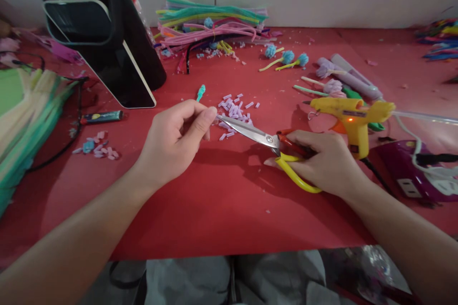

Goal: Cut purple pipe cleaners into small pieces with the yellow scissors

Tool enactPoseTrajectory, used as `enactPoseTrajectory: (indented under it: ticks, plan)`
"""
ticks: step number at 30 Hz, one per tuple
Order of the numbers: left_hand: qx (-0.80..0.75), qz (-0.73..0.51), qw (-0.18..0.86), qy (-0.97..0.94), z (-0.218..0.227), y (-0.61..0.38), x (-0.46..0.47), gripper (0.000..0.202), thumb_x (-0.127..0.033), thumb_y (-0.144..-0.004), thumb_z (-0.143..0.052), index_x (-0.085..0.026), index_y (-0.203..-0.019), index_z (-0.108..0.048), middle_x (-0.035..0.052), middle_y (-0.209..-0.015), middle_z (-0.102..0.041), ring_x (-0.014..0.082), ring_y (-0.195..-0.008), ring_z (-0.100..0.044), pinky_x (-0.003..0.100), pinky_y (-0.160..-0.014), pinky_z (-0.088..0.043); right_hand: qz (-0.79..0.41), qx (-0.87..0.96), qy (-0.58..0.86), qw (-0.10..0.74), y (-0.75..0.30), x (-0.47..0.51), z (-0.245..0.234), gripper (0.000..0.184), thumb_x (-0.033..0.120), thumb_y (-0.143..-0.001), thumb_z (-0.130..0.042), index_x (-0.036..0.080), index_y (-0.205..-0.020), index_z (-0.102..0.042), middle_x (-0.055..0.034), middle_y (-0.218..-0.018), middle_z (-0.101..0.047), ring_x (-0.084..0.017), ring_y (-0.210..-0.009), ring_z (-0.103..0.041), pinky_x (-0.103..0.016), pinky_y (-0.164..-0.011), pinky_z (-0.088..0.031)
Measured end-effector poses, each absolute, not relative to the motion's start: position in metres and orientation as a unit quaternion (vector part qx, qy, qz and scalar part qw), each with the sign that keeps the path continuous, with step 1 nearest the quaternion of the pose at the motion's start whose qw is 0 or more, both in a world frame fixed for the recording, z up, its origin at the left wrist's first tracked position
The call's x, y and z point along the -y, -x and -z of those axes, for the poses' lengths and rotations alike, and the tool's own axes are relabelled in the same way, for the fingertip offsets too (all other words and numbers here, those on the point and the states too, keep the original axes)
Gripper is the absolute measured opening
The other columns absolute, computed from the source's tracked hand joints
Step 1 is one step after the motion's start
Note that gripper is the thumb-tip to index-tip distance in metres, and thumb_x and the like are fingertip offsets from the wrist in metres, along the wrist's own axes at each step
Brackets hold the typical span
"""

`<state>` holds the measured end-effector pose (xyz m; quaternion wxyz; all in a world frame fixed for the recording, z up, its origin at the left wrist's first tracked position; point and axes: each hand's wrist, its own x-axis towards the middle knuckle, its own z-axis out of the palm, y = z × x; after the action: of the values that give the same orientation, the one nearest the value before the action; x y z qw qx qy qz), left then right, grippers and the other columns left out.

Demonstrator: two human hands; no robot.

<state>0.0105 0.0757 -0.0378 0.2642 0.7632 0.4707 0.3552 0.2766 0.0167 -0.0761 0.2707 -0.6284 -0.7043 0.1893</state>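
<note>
Thumb and fingers of my left hand [181, 138] are pinched together; whatever they hold is too small to make out. Touching or very near these fingertips is the point of the scissors [255, 136], whose blades look nearly closed. My right hand [318, 159] grips the scissors by their handles, one yellow and one red. Just beyond the blades lies a loose pile of short lilac pieces [235, 108]. A small teal twisted piece [201, 92] shows behind my left fingers; I cannot tell whether it touches them.
A yellow glue gun [354, 116] with an orange light stands right, near a purple power strip [397, 171]. Blue pom-pom stems [287, 57] and a pipe cleaner bundle [211, 21] lie behind. A black tumbler [139, 47] and pink scraps [103, 150] are left.
</note>
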Motion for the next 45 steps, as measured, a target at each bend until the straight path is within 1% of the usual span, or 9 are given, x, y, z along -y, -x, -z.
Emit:
enactPoseTrajectory:
  ticks: [5, 9, 12, 22, 29, 36, 41, 45]
  plan:
    - [-0.470, -0.352, 0.267, -0.764, 0.0390, -0.0100, -0.0760, 0.031, -0.032, -0.100, -0.053, -0.020, -0.072, -0.059, -0.0024, -0.057, -0.058, 0.0102, -0.051, -0.053, 0.024, -0.053, -0.046, -0.184, 0.704, 0.634, 0.262, -0.2761, -0.0174, 0.0730, 0.057, 0.075, -0.073, -0.070, 0.020, -0.066, -0.057, 0.0033, -0.058, -0.032, -0.012, -0.057, -0.027, -0.029, -0.049, -0.025]
    - [-0.471, -0.351, 0.262, -0.766, 0.0386, -0.0101, -0.0753, 0.031, -0.031, -0.100, -0.053, -0.020, -0.072, -0.058, -0.0026, -0.057, -0.058, 0.0099, -0.051, -0.052, 0.024, -0.052, -0.045, -0.201, 0.698, 0.638, 0.257, -0.2761, -0.0170, 0.0728, 0.058, 0.076, -0.071, -0.071, 0.019, -0.069, -0.060, 0.0030, -0.060, -0.036, -0.012, -0.059, -0.029, -0.030, -0.051, -0.027]
    - [-0.470, -0.350, 0.261, -0.767, 0.0382, -0.0103, -0.0752, 0.030, -0.031, -0.100, -0.053, -0.020, -0.072, -0.059, -0.0024, -0.058, -0.058, 0.0100, -0.052, -0.052, 0.024, -0.051, -0.044, -0.204, 0.698, 0.637, 0.254, -0.2761, -0.0168, 0.0728, 0.058, 0.076, -0.070, -0.072, 0.020, -0.069, -0.059, 0.0032, -0.061, -0.035, -0.012, -0.058, -0.029, -0.029, -0.050, -0.026]
    - [-0.472, -0.349, 0.261, -0.766, 0.0383, -0.0098, -0.0747, 0.030, -0.034, -0.099, -0.054, -0.021, -0.073, -0.060, -0.0019, -0.057, -0.059, 0.0117, -0.052, -0.054, 0.026, -0.055, -0.049, -0.205, 0.698, 0.635, 0.260, -0.2757, -0.0173, 0.0726, 0.055, 0.070, -0.070, -0.075, 0.019, -0.068, -0.058, 0.0033, -0.060, -0.035, -0.012, -0.059, -0.029, -0.028, -0.050, -0.026]
    - [-0.474, -0.344, 0.259, -0.768, 0.0379, -0.0098, -0.0751, 0.031, -0.035, -0.099, -0.053, -0.021, -0.072, -0.059, -0.0015, -0.056, -0.058, 0.0119, -0.053, -0.053, 0.026, -0.055, -0.049, -0.193, 0.703, 0.635, 0.256, -0.2757, -0.0177, 0.0717, 0.057, 0.071, -0.071, -0.075, 0.017, -0.066, -0.058, 0.0042, -0.059, -0.033, -0.011, -0.058, -0.028, -0.028, -0.050, -0.025]
    - [-0.474, -0.352, 0.244, -0.769, 0.0387, -0.0090, -0.0753, 0.028, -0.032, -0.098, -0.054, -0.021, -0.073, -0.059, -0.0013, -0.061, -0.060, 0.0111, -0.053, -0.054, 0.025, -0.053, -0.047, -0.212, 0.694, 0.636, 0.261, -0.2752, -0.0164, 0.0718, 0.056, 0.073, -0.070, -0.073, 0.019, -0.070, -0.061, 0.0035, -0.061, -0.034, -0.012, -0.058, -0.028, -0.028, -0.050, -0.024]
    - [-0.474, -0.350, 0.247, -0.769, 0.0388, -0.0088, -0.0750, 0.028, -0.034, -0.099, -0.054, -0.021, -0.074, -0.060, -0.0012, -0.061, -0.061, 0.0115, -0.054, -0.054, 0.025, -0.053, -0.048, -0.216, 0.691, 0.638, 0.262, -0.2757, -0.0171, 0.0723, 0.058, 0.075, -0.069, -0.074, 0.020, -0.068, -0.059, 0.0038, -0.060, -0.033, -0.012, -0.058, -0.028, -0.029, -0.049, -0.025]
    - [-0.472, -0.348, 0.247, -0.772, 0.0381, -0.0089, -0.0743, 0.028, -0.033, -0.099, -0.054, -0.021, -0.075, -0.061, -0.0015, -0.061, -0.061, 0.0113, -0.053, -0.054, 0.026, -0.055, -0.049, -0.215, 0.693, 0.638, 0.258, -0.2762, -0.0173, 0.0733, 0.055, 0.073, -0.070, -0.074, 0.020, -0.069, -0.059, 0.0028, -0.061, -0.037, -0.013, -0.059, -0.030, -0.030, -0.051, -0.027]
